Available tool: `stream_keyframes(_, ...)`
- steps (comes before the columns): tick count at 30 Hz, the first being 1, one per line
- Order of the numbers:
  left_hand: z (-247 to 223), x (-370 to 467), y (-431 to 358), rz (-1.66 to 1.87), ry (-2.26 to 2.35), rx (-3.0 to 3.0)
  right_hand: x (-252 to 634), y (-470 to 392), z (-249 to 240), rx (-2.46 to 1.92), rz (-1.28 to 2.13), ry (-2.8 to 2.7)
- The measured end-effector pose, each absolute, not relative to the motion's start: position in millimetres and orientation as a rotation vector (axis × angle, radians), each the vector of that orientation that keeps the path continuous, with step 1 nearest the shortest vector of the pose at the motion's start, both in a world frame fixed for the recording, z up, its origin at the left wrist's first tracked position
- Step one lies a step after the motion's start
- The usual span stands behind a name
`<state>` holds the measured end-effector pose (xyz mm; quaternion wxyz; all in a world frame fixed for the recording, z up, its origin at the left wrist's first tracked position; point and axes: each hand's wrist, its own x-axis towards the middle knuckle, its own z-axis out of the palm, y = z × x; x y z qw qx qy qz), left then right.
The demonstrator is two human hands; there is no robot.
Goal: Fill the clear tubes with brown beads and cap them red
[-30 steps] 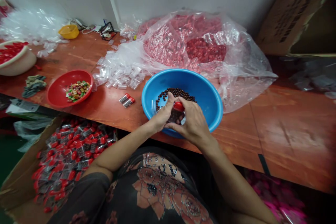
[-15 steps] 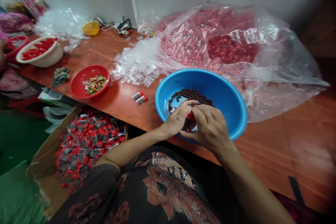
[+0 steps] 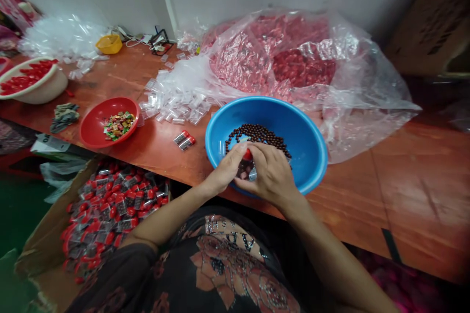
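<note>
Over the near rim of a blue basin (image 3: pixel 312 156), my left hand (image 3: pixel 229 166) and my right hand (image 3: pixel 273 171) meet around a small clear container with a red cap (image 3: pixel 247 154). Both hands are closed on it, and fingers hide much of its body. Small round brown balls (image 3: pixel 257 132) lie in the basin behind the fingers, with clear plastic pieces at its left inside. To the left on the table, capped containers (image 3: pixel 184 140) filled with dark balls lie side by side.
A red bowl (image 3: pixel 88 124) holds small wrapped pieces. Clear plastic containers (image 3: pixel 176 102) are heaped behind it, beside a big plastic bag of red parts (image 3: pixel 238 58). Below left, a carton (image 3: pixel 33 259) holds many filled containers. A white basin (image 3: pixel 44 89) of red pieces stands far left.
The camera view has shifted, so the scene sits further left. Both hands stay together at the basin, and the red cap now shows more clearly between the fingers.
</note>
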<state>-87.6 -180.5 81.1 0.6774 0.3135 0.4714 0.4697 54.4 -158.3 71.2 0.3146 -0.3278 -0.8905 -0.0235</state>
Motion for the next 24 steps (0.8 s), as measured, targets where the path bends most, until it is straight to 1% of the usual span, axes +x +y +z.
stream_keyframes(4, 83, -84, -197, 1.083, 1.132, 0.886, 53, -164, 73, -0.777, -0.225, -2.336)
stream_keyframes(6, 83, -90, -202, 1.108, 1.135, 1.008, 51, -170, 74, -0.776, -0.174, -2.342)
stream_keyframes(8, 81, -107, -199, 1.213, 1.182, 1.146, 53, -173, 75, -0.778, -0.045, -2.371)
stream_keyframes(11, 65, -156, -176, 1.505, 1.482, 1.337, 71, -168, 72, -0.899, 0.137, -2.249)
stream_keyframes(13, 44, -196, -155, 1.567, 1.829, 1.453, 95, -156, 63, -1.089, 0.209, -1.991)
stream_keyframes(14, 31, -215, -145, 1.486, 1.994, 1.533, 109, -148, 56, -1.189, 0.234, -1.835)
stream_keyframes(16, 7, -245, -132, 1.131, 2.235, 1.703, 139, -130, 41, -1.318, 0.270, -1.542)
stream_keyframes(18, -14, -261, -127, 0.707, 2.339, 1.842, 167, -114, 24, -1.387, 0.278, -1.345)
stream_keyframes(20, -28, -268, -129, 0.413, 2.352, 1.941, 189, -104, 9, -1.439, 0.269, -1.252)
stream_keyframes(22, -36, -273, -138, 0.312, 2.339, 2.038, 201, -100, -3, -1.474, 0.261, -1.218)
stream_keyframes(24, -41, -284, -152, 0.319, 2.352, 2.123, 206, -100, -14, -1.501, 0.262, -1.221)
